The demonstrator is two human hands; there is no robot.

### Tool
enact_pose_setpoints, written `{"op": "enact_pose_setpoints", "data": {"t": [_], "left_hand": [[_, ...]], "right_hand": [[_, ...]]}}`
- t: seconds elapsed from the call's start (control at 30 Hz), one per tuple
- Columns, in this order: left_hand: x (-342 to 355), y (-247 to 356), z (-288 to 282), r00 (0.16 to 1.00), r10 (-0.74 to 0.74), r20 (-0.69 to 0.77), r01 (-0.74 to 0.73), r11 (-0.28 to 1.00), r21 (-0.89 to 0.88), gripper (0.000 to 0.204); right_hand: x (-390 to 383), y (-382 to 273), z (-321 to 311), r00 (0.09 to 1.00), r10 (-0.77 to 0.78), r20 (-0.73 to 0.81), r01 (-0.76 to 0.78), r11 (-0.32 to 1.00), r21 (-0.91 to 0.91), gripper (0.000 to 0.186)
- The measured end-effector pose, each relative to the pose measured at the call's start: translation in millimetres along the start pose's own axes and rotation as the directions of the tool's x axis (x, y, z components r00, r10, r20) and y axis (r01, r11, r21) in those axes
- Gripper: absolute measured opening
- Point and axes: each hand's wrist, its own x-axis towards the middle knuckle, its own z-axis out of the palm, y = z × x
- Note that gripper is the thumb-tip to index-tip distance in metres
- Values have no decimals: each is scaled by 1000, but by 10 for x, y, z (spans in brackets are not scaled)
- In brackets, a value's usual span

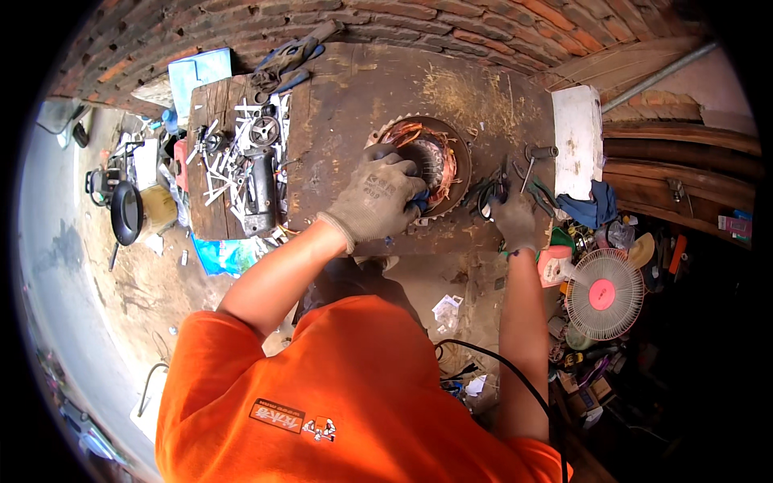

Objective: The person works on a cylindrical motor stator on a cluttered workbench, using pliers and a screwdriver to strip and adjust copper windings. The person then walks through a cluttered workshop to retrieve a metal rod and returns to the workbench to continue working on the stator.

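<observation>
Left fingers (388,154) curl over a stator (444,165), bare bench (342,105) beyond; right fingers (506,206) touch tools (485,190) near its edge, both holds unclear.

Toward one o'clock in the view, glinting copper wire (409,131) tops a matt, scuffed brown tabletop (338,97). Left glove (374,193) and right glove (513,217) look like dull knit cloth. Rough brick (386,24) at twelve; smooth, dark metal pan (126,213) at nine.

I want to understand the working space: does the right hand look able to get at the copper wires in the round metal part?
Probably yes. The left hand covers only part of the copper wires; their right side lies uncovered, toward the right hand, which is at some dark tools.
</observation>
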Motion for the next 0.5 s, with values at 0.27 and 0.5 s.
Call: {"op": "enact_pose_setpoints", "data": {"t": [0.27, 0.5], "left_hand": [[-29, -62, -5, 1000, 12, 7, -12, 999, -30, 25], [-75, -154, 27, 993, 111, -34, -112, 993, -23, 28]], "right_hand": [[-5, -174, -220, 995, 60, 74, -62, 998, 25, 75], [-636, -342, -1018, 976, -99, 192, -107, 554, 826, 57]]}}
